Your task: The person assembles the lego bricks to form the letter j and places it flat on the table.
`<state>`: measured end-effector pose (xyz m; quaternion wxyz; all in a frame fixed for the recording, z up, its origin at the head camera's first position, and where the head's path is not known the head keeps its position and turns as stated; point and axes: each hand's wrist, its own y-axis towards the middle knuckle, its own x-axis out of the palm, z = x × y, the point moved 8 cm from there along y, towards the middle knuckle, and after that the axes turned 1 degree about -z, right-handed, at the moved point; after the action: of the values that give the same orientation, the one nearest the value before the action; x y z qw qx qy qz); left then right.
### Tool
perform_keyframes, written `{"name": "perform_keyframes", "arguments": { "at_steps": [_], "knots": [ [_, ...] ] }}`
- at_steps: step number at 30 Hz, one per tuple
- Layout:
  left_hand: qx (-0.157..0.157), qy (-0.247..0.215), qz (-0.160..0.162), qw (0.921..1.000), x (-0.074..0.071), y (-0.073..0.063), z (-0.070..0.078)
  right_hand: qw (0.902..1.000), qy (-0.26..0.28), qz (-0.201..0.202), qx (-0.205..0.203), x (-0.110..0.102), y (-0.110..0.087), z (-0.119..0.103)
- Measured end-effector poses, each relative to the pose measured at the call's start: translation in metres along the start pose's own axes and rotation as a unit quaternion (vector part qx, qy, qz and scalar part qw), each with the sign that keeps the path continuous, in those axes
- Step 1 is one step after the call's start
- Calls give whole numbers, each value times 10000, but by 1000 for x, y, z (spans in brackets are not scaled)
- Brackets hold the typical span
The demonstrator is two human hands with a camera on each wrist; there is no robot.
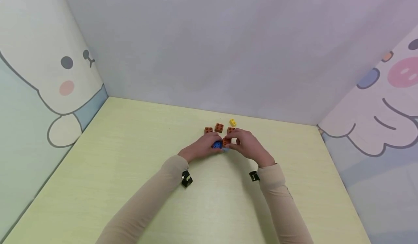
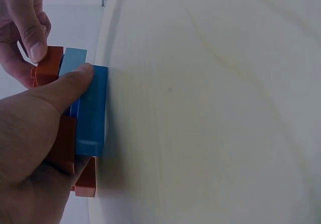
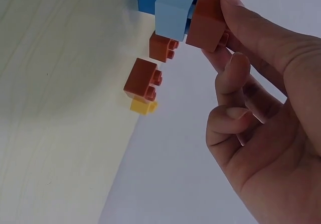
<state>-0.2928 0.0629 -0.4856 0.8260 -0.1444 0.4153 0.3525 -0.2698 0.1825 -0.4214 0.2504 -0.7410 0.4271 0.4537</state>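
My left hand (image 1: pixel 204 147) grips a blue brick (image 2: pixel 93 113) low at the table, with the thumb along its near side. A light blue brick (image 3: pixel 174 10) sits at the right end of the blue one. My right hand (image 1: pixel 249 146) pinches an orange brick (image 3: pixel 206 18) between thumb and fingertips. That brick stands over the light blue brick, and in the right wrist view a narrow gap shows between them. Another orange brick (image 2: pixel 62 141) shows beside the blue brick, below the left thumb.
Beyond my hands lie more orange bricks (image 1: pixel 219 127) and a small yellow brick (image 1: pixel 233 122), near the back edge of the pale table (image 1: pixel 147 128). A grey wall (image 1: pixel 202 48) rises behind, and panels with cartoon animals flank both sides.
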Motion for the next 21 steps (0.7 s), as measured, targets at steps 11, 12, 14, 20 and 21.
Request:
{"name": "perform_keyframes", "arguments": {
  "at_steps": [11, 12, 14, 20, 21],
  "knots": [
    [-69, 71, -32, 9999, -2, -1, 1, 9995, -120, -17, 296, -2, 3, 3],
    [-70, 57, -28, 10000, -3, -1, 1, 9994, -128, -24, 313, -2, 3, 3],
    [-54, 31, -23, 10000, -3, -1, 2, 9993, -149, -37, 344, -1, 3, 3],
    [7, 3, -20, 10000, -2, -1, 3, 9991, -133, -19, 400, 0, 2, 6],
    [18, 2, -14, 10000, -2, -1, 3, 9991, -120, -14, 395, 1, 1, 7]
  ]
}}
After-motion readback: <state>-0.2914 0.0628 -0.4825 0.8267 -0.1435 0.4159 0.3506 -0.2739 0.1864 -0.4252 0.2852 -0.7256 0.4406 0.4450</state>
